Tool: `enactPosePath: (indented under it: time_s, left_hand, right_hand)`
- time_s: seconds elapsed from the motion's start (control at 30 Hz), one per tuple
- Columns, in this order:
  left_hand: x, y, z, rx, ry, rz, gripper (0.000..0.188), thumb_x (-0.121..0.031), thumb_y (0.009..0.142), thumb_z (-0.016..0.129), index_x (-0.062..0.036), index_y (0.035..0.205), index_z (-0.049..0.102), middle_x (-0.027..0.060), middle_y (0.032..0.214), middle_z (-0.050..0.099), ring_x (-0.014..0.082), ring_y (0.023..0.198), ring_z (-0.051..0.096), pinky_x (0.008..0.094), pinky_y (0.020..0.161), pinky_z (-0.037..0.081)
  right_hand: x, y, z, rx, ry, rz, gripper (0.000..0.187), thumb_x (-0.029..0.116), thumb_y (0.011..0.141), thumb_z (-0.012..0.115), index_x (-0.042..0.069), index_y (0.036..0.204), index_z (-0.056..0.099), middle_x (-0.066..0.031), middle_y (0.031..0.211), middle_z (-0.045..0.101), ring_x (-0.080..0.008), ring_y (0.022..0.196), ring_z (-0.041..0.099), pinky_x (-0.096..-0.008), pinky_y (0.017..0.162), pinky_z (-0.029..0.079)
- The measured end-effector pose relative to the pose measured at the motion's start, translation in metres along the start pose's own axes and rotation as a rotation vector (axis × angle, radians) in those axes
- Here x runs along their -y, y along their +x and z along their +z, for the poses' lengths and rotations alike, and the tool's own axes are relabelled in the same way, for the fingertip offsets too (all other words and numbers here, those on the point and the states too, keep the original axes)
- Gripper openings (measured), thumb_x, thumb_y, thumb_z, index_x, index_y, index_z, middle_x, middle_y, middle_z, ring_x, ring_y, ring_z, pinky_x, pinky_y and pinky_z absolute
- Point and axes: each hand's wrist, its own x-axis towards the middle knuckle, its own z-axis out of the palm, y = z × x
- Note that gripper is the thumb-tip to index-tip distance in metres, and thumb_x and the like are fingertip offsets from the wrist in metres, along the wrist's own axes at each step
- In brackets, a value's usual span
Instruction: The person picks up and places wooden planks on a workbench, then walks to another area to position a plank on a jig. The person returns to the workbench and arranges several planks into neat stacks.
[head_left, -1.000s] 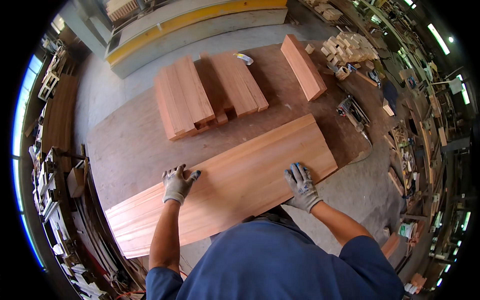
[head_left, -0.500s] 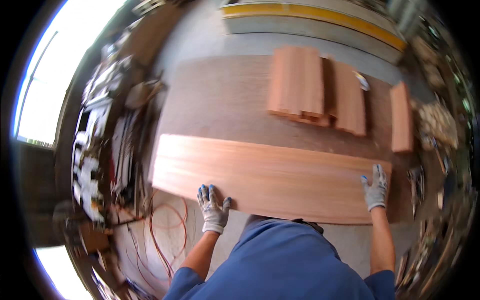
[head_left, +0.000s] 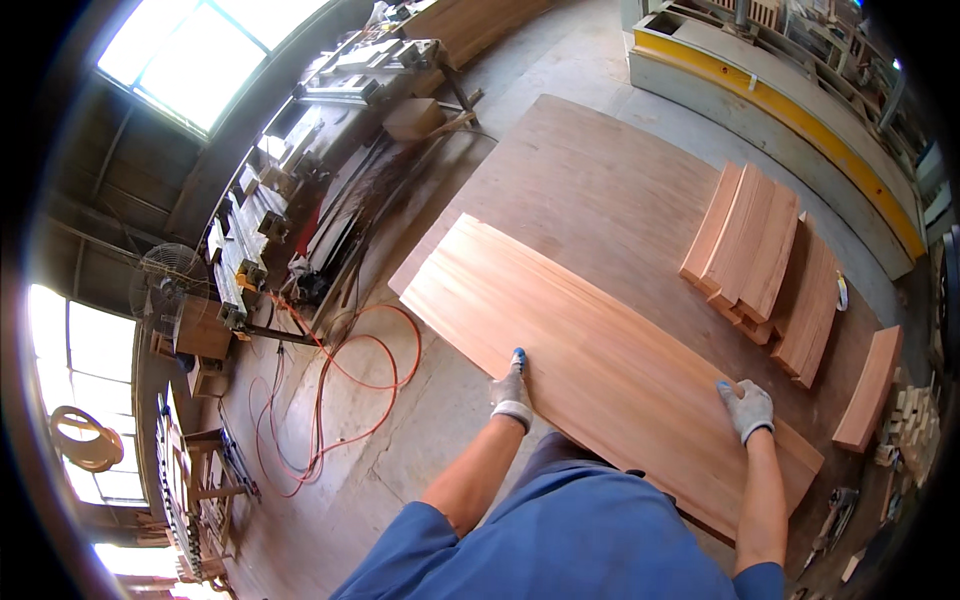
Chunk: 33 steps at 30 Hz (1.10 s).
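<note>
Centrally, the long board (head_left: 600,370) lies on the table (head_left: 590,180); gloved left hand (head_left: 512,388) grips its near edge, right hand (head_left: 746,406) rests flat on top.

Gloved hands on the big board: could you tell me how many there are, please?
2: left hand at the board's near edge, right hand on its top further right.

One head-worn fisheye view looks steeply down from above the person's chest. It faces forward across the wide wooden board (head_left: 600,370) on the work table (head_left: 590,170), with the floor at left. Both gloved hands lie close below. Straight edges bend toward the rim.
</note>
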Motion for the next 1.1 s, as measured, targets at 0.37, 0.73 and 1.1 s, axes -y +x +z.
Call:
enactPosePath:
  time_s: [0.37, 0.73, 1.1]
  left_hand:
    - [-0.017, -0.009, 0.015, -0.061, 0.124, -0.081, 0.077, -0.032, 0.078, 0.091, 0.0048, 0.136, 0.056, 0.0167, 0.123, 0.069, 0.0273, 0.102, 0.067, 0.0375, 0.091, 0.056]
    - [-0.038, -0.019, 0.021, 0.012, 0.695, -0.128, 0.114, -0.066, 0.076, 0.078, -0.0056, 0.159, 0.027, 0.0353, 0.159, 0.025, 0.046, 0.15, 0.025, 0.0483, 0.122, 0.027]
    - [0.029, -0.05, -0.019, 0.143, 0.918, 0.287, 0.092, -0.053, 0.076, 0.083, -0.0001, 0.144, 0.049, 0.0298, 0.14, 0.053, 0.0403, 0.132, 0.05, 0.046, 0.111, 0.041]
  right_hand:
    - [-0.022, 0.014, 0.029, -0.174, 0.108, -0.067, 0.043, 0.047, 0.088, 0.074, 0.004, 0.092, 0.073, -0.0204, 0.091, 0.072, -0.0368, 0.088, 0.068, -0.0436, 0.081, 0.053]
    - [-0.038, 0.031, 0.031, -0.202, 0.037, -0.092, 0.05, 0.054, 0.093, 0.065, 0.004, 0.09, 0.071, -0.023, 0.088, 0.069, -0.0397, 0.088, 0.066, -0.0477, 0.079, 0.049]
    - [-0.052, 0.051, 0.043, -0.233, -0.157, -0.19, 0.069, 0.068, 0.096, 0.045, 0.003, 0.086, 0.064, -0.0282, 0.091, 0.067, -0.0479, 0.094, 0.064, -0.0541, 0.083, 0.047]
